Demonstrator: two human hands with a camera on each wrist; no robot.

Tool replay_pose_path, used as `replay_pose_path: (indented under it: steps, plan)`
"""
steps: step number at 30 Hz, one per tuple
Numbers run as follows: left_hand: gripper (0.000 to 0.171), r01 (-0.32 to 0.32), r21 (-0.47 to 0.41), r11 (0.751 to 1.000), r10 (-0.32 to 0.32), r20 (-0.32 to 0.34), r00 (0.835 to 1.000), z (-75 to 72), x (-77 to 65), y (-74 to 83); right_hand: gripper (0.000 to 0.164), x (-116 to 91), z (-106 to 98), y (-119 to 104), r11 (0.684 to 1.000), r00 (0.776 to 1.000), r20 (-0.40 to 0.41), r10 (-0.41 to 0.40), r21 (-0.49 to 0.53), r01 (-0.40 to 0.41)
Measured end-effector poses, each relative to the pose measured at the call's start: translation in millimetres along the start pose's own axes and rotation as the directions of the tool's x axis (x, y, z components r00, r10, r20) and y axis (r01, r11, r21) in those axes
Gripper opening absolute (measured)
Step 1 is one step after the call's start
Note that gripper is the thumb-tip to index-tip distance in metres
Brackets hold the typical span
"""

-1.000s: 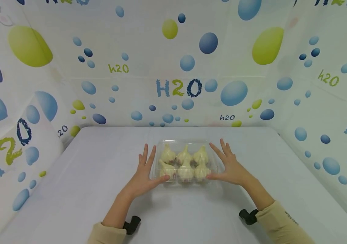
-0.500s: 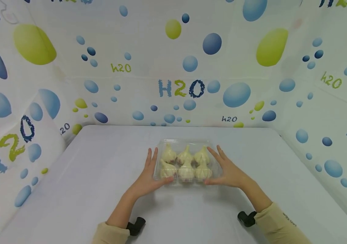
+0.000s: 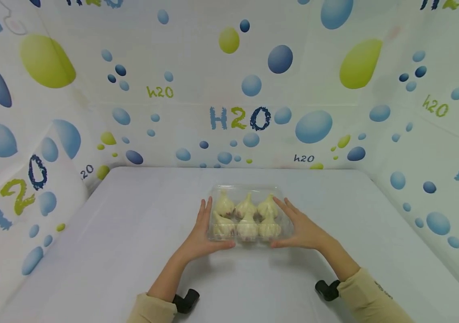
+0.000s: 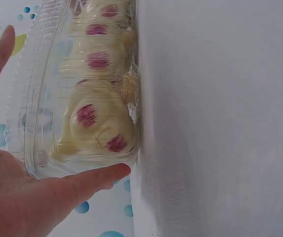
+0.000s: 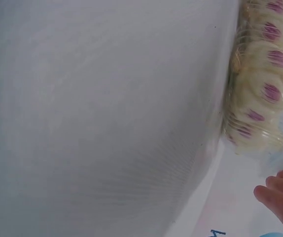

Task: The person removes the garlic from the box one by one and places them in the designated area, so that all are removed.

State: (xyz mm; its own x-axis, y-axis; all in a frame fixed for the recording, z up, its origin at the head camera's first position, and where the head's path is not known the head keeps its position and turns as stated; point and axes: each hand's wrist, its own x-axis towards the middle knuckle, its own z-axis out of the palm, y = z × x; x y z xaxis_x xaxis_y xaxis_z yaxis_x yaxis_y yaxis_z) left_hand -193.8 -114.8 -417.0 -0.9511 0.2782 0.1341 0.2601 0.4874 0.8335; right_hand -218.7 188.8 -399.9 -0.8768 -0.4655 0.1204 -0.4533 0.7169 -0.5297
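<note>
A clear plastic clamshell box (image 3: pixel 245 187) sits on the white table. Inside it, pale garlic bulbs (image 3: pixel 248 229) stand in two rows, with purple patches visible low on them in the left wrist view. My left hand (image 3: pixel 199 240) is at the box's left end, its fingers extended along that side and its thumb stretched across the near corner. At the opposite end is my right hand (image 3: pixel 304 231), with spread fingers over the side and thumb near the front edge. Straight fingers (image 5: pixel 279 195) appear just beyond the box's end in the right wrist view.
The white-covered table (image 3: pixel 145 206) reaches back to a hanging sheet (image 3: pixel 189 67) printed with blue and green drops and H2O lettering. A black wrist device (image 3: pixel 187 300) juts out below the left sleeve, another black device (image 3: pixel 327 290) by the right.
My left hand has moved right, up against the box's left end. My right hand has come in and down, its fingers less widely spread. The box stays almost in place.
</note>
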Motion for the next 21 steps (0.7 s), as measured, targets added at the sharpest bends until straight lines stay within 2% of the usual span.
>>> replay_pose_path:
  steps: [11, 21]
  plan:
    - [0.126, -0.025, -0.040, 0.999, 0.025, -0.018, 1.000, 1.6, -1.0, -3.2, 0.110, 1.4, 0.7, 1.9, 0.999, 1.000, -0.007, -0.026, -0.019, 0.026]
    - [0.121, -0.003, -0.078, 0.997, -0.001, -0.049, 0.999, 3.8, 1.0, -6.4, 0.104, 1.2, 0.0, -0.6, 0.999, 0.999, -0.017, -0.032, -0.028, 0.031]
